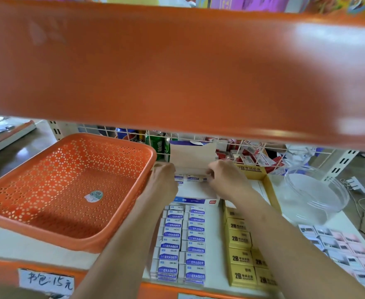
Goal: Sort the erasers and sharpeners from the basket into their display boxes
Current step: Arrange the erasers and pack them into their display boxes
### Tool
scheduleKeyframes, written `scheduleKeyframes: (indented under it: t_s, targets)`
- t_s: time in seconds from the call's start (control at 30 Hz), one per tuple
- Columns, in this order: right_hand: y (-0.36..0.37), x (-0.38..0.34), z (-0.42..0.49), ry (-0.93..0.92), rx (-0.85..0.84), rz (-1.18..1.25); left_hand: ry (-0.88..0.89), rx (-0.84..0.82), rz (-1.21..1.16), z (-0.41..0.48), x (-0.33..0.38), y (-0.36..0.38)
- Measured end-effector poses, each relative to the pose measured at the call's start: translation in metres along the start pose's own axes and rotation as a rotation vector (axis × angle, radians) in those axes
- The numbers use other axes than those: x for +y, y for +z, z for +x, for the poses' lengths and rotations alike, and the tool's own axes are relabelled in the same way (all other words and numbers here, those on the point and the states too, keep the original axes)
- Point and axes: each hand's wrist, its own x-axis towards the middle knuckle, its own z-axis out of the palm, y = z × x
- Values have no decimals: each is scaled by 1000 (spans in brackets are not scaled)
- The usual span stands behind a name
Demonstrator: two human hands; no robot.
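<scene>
An orange perforated basket (65, 186) sits tilted at the left of the shelf; only a sticker shows on its bottom. My left hand (163, 182) and my right hand (224, 178) are both at a white display box (193, 156) at the back, its lid flap standing up. A few blue-and-white erasers (192, 178) lie in a row inside it, between my fingers. My right fingers pinch the right end of that row; my left hand's fingers curl at the left end. In front, two columns of blue-and-white erasers (181, 242) fill another box.
Yellow 2B eraser boxes (240, 253) stand right of the blue ones inside a yellow display carton (270, 186). A clear plastic tub (315, 193) sits at the right, pink-and-white packs (345, 249) in front of it. An orange upper shelf (177, 67) overhangs, with a wire grid behind.
</scene>
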Motion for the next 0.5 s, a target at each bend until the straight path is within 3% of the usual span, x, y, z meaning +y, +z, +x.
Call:
scheduleKeyframes:
  t_s: [0.07, 0.17, 0.27, 0.5]
  targets:
    - [-10, -4, -10, -64, 11, 86, 103, -7, -56, -16, 4, -8]
    - [-23, -14, -32, -114, -190, 170, 205, 46, -77, -45, 2, -17]
    - [-19, -20, -44, -167, -340, 112, 200, -27, -46, -65, -5, -19]
    - [-7, -25, -49, -166, -324, 31, 161, -81, -67, -74, -13, -15]
